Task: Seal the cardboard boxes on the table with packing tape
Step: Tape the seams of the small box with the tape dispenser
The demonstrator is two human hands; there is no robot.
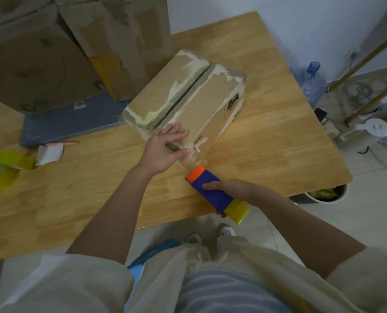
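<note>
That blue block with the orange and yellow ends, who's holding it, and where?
The right hand grips the blue block with orange and yellow ends round its blue middle, near the yellow end.

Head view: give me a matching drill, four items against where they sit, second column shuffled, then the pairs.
Items:
1. yellow tape roll
2. blue-and-orange tool
3. cardboard box
4. blue-capped bottle

Places:
A. held in the right hand
B. off the table's right side
C. table's left edge
D. mid-table, left hand on its near end

Pairs: 1-C, 2-A, 3-D, 4-B
</note>
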